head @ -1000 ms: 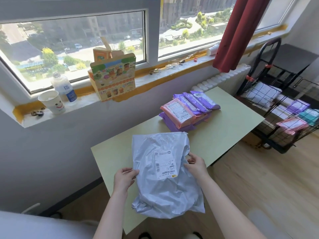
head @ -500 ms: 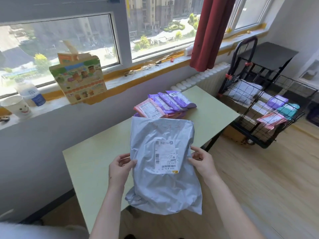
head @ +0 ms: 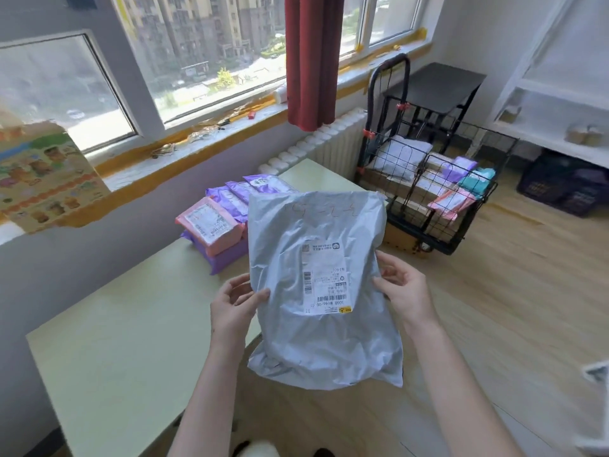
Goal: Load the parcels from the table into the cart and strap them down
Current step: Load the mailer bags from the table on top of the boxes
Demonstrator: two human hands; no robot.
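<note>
Pale green table (head: pixel 131 324) by the window is carrying a stack of pink and purple parcels (head: pixel 214 225). We are holding a grey parcel (head: pixel 323 341) up over its near corner (label facing us), left hand (head: pixel 235 308) and right hand (head: pixel 407 291) each pinching a side edge. Black wire cart (head: pixel 478 127) is standing beyond, partly loaded.

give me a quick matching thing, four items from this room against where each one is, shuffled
Things
1. grey parcel
2. teal parcel
3. red curtain
4. printed carton

Places
a. inside the wire cart
b. held between the left hand and the right hand
c. hanging in front of the window
d. standing on the window sill, far left

Pairs: 1-b, 2-a, 3-c, 4-d
</note>
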